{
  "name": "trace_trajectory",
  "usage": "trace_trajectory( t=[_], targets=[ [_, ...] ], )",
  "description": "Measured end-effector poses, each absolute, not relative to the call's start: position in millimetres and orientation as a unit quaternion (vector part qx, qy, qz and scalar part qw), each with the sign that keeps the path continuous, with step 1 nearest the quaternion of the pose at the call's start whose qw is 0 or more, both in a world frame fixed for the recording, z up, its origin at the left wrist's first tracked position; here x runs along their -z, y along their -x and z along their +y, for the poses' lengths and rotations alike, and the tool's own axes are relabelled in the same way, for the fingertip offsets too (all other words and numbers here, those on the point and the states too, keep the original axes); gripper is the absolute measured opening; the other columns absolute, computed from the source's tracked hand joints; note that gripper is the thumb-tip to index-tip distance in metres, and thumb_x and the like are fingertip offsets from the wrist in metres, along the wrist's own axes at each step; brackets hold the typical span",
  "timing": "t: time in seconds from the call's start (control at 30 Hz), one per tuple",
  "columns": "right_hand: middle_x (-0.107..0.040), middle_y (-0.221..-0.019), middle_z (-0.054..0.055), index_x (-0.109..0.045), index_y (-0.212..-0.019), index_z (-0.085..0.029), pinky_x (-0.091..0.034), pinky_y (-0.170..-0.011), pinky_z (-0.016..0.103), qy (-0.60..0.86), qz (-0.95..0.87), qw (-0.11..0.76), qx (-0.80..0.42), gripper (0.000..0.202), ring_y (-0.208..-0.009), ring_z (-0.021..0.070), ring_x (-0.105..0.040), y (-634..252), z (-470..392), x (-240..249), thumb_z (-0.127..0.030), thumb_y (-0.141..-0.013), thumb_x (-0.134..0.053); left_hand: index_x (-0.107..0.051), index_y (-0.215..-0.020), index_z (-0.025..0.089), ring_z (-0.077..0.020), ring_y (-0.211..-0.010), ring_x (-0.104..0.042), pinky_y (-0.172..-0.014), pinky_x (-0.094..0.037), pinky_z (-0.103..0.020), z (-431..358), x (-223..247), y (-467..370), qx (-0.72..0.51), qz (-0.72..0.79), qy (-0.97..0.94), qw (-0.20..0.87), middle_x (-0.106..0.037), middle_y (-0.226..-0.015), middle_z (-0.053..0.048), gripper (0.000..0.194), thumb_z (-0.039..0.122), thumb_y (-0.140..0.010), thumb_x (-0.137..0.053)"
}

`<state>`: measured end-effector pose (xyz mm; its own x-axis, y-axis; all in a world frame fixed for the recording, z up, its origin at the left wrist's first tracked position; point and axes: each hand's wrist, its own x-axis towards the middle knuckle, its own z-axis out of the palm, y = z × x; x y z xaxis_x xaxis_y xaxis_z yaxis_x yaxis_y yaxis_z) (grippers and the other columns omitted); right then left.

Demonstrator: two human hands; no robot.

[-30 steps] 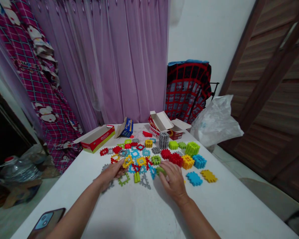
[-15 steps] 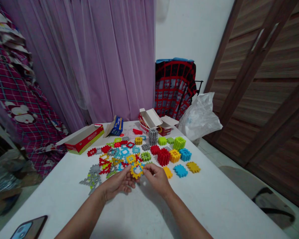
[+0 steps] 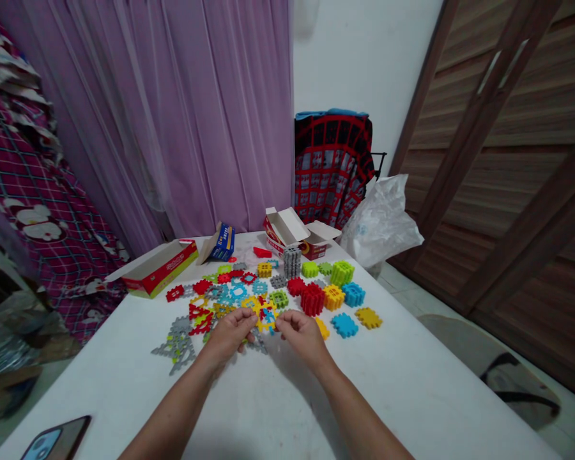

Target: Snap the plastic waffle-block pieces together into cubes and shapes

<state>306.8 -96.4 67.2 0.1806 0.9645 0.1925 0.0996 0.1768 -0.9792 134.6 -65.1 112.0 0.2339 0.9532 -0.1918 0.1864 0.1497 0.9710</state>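
Observation:
Between both hands a yellow interlocking toy tile (image 3: 262, 319) with an open middle stands raised over the table, tilted towards me. My left hand (image 3: 231, 331) pinches its left edge between thumb and index finger. The right edge is in the closed fingertips of my right hand (image 3: 301, 331). Loose tiles in red, blue, green and grey lie spread just beyond, and some show through the opening. Beside my left hand is a flat heap of grey tiles (image 3: 181, 327). A blue tile (image 3: 345, 324) lies to the right of my right hand.
Several stacked tiles stand on the right, among them a red stack (image 3: 312, 299) and a tall grey stack (image 3: 292, 262). Opened boxes, one red and yellow (image 3: 160, 269), one blue (image 3: 225, 242), line the back. A phone (image 3: 57, 441) lies at the near left corner.
My left hand has risen and turned, going from supporting the yellow tile with spread fingers to pinching its left edge. The tile has shifted slightly up. The view has moved slightly.

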Motion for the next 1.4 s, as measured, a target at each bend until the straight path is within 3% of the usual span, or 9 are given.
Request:
trace_trajectory(
  t=[0.1, 0.2, 0.27, 0.5, 0.63, 0.73, 0.87, 1.07, 1.4],
  targets=[
    [-0.070, -0.075, 0.003, -0.071, -0.087, -0.017, -0.048, -0.060, 0.025, 0.526, -0.576, 0.538, -0.319, 0.023, -0.065, 0.0147, -0.060, -318.6, -100.7, -74.4, -0.036, -0.076, -0.065, -0.061, -0.079, 0.019, -0.0093, -0.046, -0.047, -0.041, -0.028, -0.019, -63.2, -115.6, -135.8, -0.336, 0.515, -0.562, 0.553, -0.052, -0.050, 0.007, 0.049, 0.063, -0.058, -0.071],
    [-0.069, -0.113, 0.008, -0.065, -0.121, -0.022, -0.053, -0.083, 0.033, 0.511, -0.661, 0.508, -0.209, 0.051, -0.094, 0.0202, -0.066, -333.5, -105.2, -83.4, -0.030, -0.071, -0.073, -0.061, -0.076, 0.019, -0.0081, -0.045, -0.044, -0.041, -0.026, -0.019, -63.1, -121.1, -134.8, -0.321, 0.500, -0.567, 0.570, -0.050, -0.051, 0.007, 0.047, 0.061, -0.059, -0.072],
    [-0.063, -0.126, 0.009, -0.061, -0.128, -0.024, -0.049, -0.096, 0.037, 0.486, -0.714, 0.478, -0.159, 0.060, -0.111, 0.0225, -0.061, -340.3, -107.3, -87.0, -0.030, -0.071, -0.076, -0.061, -0.073, 0.018, -0.0075, -0.044, -0.042, -0.041, -0.024, -0.020, -63.5, -122.3, -134.8, -0.307, 0.489, -0.572, 0.582, -0.050, -0.051, 0.007, 0.047, 0.061, -0.059, -0.072],
    [-0.066, -0.117, 0.009, -0.068, -0.118, -0.022, -0.049, -0.094, 0.036, 0.490, -0.746, 0.440, -0.101, 0.049, -0.108, 0.0234, -0.061, -332.4, -110.9, -86.6, -0.032, -0.071, -0.077, -0.063, -0.075, 0.018, -0.0075, -0.042, -0.040, -0.041, -0.023, -0.020, -59.4, -115.7, -141.2, -0.289, 0.477, -0.586, 0.588, -0.048, -0.047, 0.007, 0.048, 0.063, -0.063, -0.070],
    [-0.066, -0.114, 0.009, -0.069, -0.112, -0.021, -0.049, -0.093, 0.036, 0.521, -0.712, 0.469, -0.031, 0.042, -0.105, 0.0235, -0.061, -339.7, -106.2, -86.0, -0.034, -0.073, -0.074, -0.066, -0.087, 0.018, -0.0082, -0.050, -0.051, -0.040, -0.028, -0.019, -60.0, -120.4, -144.2, -0.301, 0.491, -0.577, 0.580, -0.061, -0.068, 0.002, 0.050, 0.062, -0.065, -0.069],
    [-0.063, -0.118, 0.014, -0.070, -0.109, -0.018, -0.044, -0.097, 0.043, 0.613, -0.609, 0.494, 0.098, 0.039, -0.112, 0.0281, -0.056, -371.1, -99.2, -82.6, -0.038, -0.076, -0.071, -0.067, -0.098, 0.018, -0.0101, -0.059, -0.058, -0.040, -0.033, -0.018, -62.9, -118.9, -139.9, -0.323, 0.498, -0.575, 0.563, -0.066, -0.088, -0.003, 0.055, 0.062, -0.065, -0.067],
    [-0.050, -0.137, 0.017, -0.071, -0.107, -0.020, -0.036, -0.099, 0.056, 0.760, -0.440, 0.425, 0.221, 0.038, -0.131, 0.0381, -0.039, -420.8, -93.5, -67.7, -0.046, -0.079, -0.065, -0.067, -0.098, 0.018, -0.0144, -0.063, -0.061, -0.039, -0.036, -0.020, -64.5, -98.9, -122.4, -0.374, 0.528, -0.566, 0.511, -0.068, -0.086, -0.005, 0.058, 0.062, -0.060, -0.068],
    [-0.047, -0.141, 0.019, -0.073, -0.106, -0.021, -0.030, -0.100, 0.057, 0.809, -0.432, 0.329, 0.225, 0.039, -0.137, 0.0399, -0.031, -436.3, -87.9, -41.9, -0.047, -0.077, -0.067, -0.068, -0.099, 0.019, -0.0192, -0.064, -0.063, -0.040, -0.037, -0.022, -69.3, -63.2, -87.2, -0.450, 0.584, -0.528, 0.422, -0.069, -0.074, -0.004, 0.070, 0.073, -0.055, -0.068],
    [-0.045, -0.144, 0.019, -0.073, -0.109, -0.020, -0.026, -0.103, 0.059, 0.824, -0.437, 0.302, 0.196, 0.040, -0.139, 0.0402, -0.028, -436.1, -83.8, -36.4, -0.046, -0.079, -0.065, -0.064, -0.103, 0.020, -0.0207, -0.072, -0.065, -0.044, -0.042, -0.023, -81.0, -43.6, -67.6, -0.464, 0.617, -0.495, 0.398, -0.072, -0.092, -0.009, 0.079, 0.081, -0.054, -0.065]
  ],
)
